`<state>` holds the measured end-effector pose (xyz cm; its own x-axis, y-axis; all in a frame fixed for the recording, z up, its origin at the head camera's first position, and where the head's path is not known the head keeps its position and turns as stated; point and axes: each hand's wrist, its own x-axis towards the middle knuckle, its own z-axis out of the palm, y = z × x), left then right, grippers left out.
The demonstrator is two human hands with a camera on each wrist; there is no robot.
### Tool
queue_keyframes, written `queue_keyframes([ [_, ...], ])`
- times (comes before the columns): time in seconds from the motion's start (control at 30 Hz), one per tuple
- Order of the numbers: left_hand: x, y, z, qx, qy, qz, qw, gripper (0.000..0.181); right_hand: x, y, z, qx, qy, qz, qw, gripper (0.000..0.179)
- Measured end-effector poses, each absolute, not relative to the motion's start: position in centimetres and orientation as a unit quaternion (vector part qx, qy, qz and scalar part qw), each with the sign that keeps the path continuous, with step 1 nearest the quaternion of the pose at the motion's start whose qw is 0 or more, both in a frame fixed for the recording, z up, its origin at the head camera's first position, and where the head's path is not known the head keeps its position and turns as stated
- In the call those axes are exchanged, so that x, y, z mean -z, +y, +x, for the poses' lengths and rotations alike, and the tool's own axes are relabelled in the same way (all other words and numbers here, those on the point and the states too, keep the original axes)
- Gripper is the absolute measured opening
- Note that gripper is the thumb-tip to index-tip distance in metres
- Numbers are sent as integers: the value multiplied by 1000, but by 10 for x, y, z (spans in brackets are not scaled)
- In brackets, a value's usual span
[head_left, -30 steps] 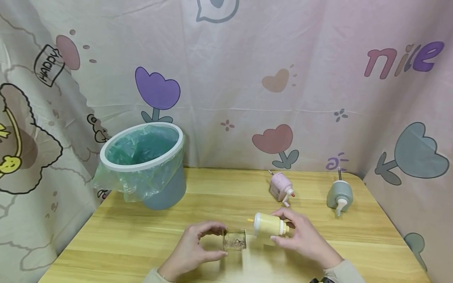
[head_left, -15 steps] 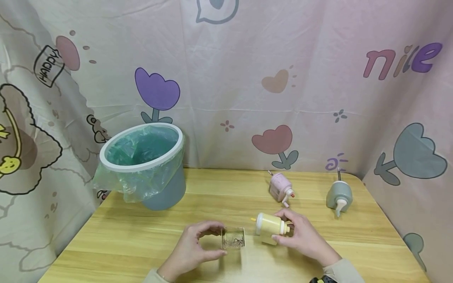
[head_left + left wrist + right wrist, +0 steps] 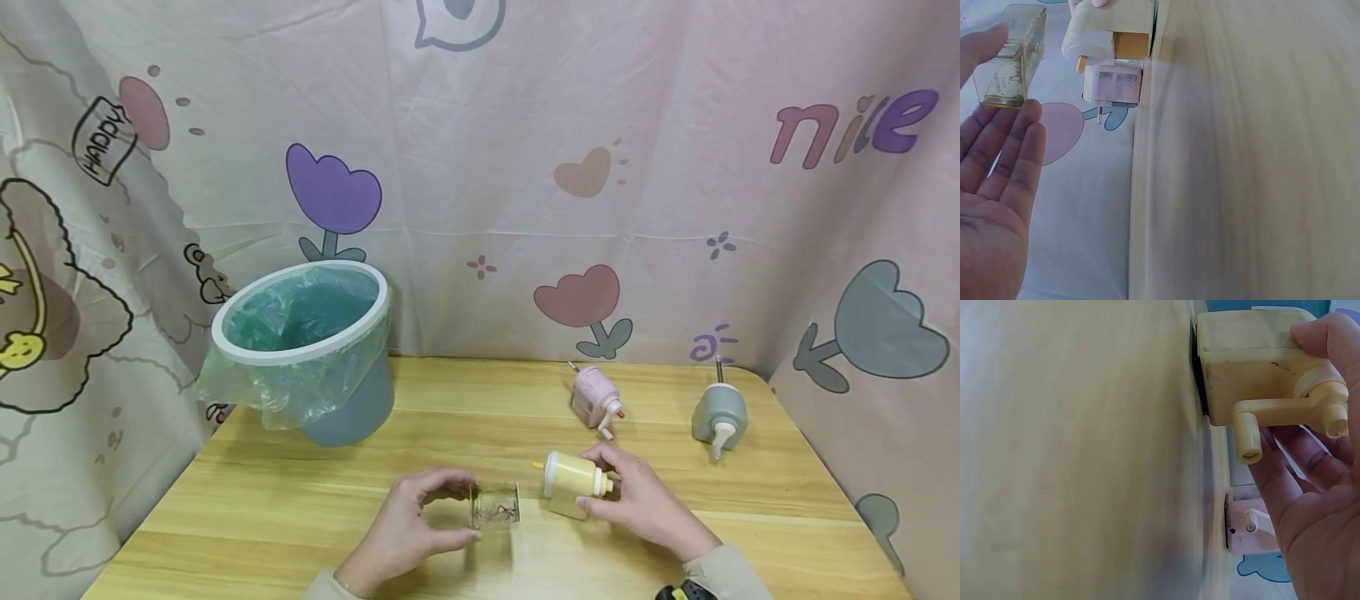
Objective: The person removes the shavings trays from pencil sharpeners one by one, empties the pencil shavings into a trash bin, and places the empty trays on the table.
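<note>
My left hand (image 3: 408,521) pinches a small clear drawer (image 3: 497,505) between thumb and fingertips. Dark pencil shavings show in it. A yellow crank pencil sharpener (image 3: 572,480) stands on the table to the right, gripped by my right hand (image 3: 648,504) with the thumb on the near side and fingers behind. A yellow-orange pencil (image 3: 538,465) pokes from its white front. In the left wrist view the sharpener's lower front has a vacant drawer opening (image 3: 1131,45). The right wrist view shows its crank handle (image 3: 1279,412) beside my palm. A gap separates drawer and sharpener.
A grey bin (image 3: 352,408) with a white rim and green liner stands at the back left. Behind my right hand is a pink sharpener (image 3: 595,395). Farther right stands a grey sharpener (image 3: 720,414). A printed curtain (image 3: 465,167) hangs behind the wooden table (image 3: 247,500).
Over the last second the yellow sharpener shifts slightly right and comes down upright onto the table. The clear drawer edges a little left. Almost nothing moves in the latest half second.
</note>
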<state>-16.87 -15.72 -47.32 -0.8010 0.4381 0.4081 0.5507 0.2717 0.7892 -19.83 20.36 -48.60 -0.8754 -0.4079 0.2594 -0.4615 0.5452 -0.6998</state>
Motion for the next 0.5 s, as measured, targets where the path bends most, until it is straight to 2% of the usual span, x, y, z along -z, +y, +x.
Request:
queue_keyframes([
  [0.5,472,-154,-170,526,-791,-309,36,51,480,207,-199,-442,-860,254,-17,51],
])
